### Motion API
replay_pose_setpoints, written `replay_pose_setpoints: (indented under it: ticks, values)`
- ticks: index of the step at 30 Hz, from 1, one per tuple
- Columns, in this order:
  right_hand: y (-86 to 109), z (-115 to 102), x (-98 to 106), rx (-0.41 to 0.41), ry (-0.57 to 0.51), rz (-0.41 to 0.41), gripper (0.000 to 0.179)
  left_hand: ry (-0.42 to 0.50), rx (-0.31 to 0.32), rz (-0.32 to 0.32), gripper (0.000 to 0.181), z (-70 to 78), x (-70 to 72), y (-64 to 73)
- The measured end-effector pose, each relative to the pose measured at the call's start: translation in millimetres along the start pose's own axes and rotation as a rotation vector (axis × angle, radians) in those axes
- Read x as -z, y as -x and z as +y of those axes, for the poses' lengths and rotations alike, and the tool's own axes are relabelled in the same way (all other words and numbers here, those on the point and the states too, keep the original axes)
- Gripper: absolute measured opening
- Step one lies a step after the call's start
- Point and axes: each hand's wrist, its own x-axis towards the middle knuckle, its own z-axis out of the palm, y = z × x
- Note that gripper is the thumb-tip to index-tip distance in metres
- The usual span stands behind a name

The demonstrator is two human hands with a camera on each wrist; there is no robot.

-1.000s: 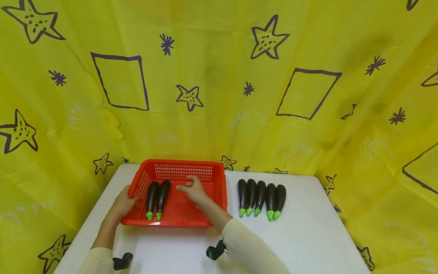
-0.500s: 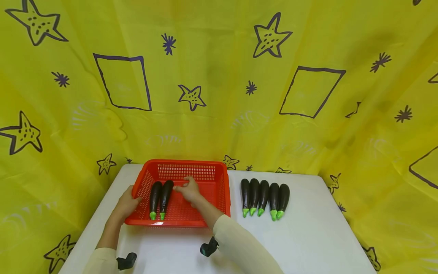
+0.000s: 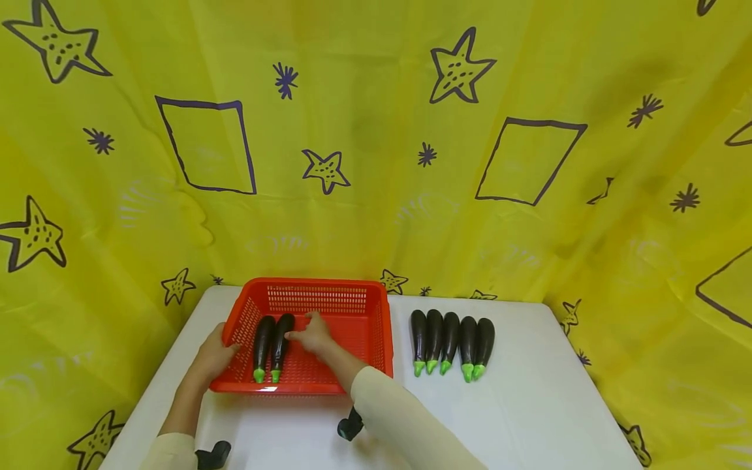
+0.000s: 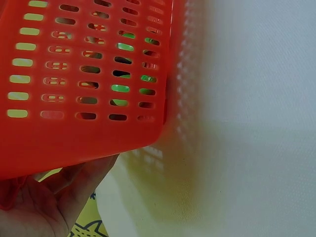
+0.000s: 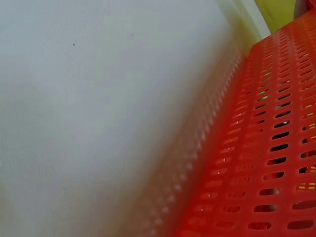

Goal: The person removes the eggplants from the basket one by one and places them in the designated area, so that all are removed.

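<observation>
In the head view a red plastic basket (image 3: 329, 385) sits on the table with two dark eggplants (image 3: 264, 343) side by side at its left, green stem ends toward me. My left hand (image 3: 214, 352) grips the basket's left rim; in the left wrist view that hand (image 4: 49, 202) is partly hidden under the rim. My right hand (image 3: 314, 334) is inside the basket, just right of the right-hand eggplant (image 3: 282, 343). Its thumb tip comes close to that eggplant; whether it touches, I cannot tell. In the right wrist view this hand is out of sight behind the basket wall (image 5: 269, 148).
Several more eggplants (image 3: 450, 339) lie in a row on the white table (image 3: 546, 391) to the right of the basket. A yellow curtain (image 3: 376, 228) with drawn stars stands behind and at both sides of the table. A black camera mount (image 3: 350, 424) hangs below each wrist.
My right hand has moved left and slightly toward me inside the basket, closer to the right-hand eggplant. The left hand keeps its grip on the rim.
</observation>
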Motion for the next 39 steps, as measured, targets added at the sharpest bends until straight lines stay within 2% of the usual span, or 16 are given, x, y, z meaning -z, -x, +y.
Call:
replay_pose_setpoints:
  ticks: [13,25,32,39]
  values:
    - [4.7,-18,-16,0.031,0.135,-0.003,0.063,-0.008,-0.007,0.012,0.044,-0.9,2.3,-1.0]
    - [4.8,-21,-29,0.032,0.231,0.023,0.073,0.000,0.010,-0.005,0.044,-0.3,1.3,-1.2]
    - [7.4,-27,-33,0.007,0.209,0.079,0.072,-0.001,0.002,0.001,0.044,0.0,2.1,-0.3]
    - [8.6,-29,-28,-0.030,0.084,0.095,0.069,-0.005,-0.003,0.004,0.044,-0.3,3.7,0.2]
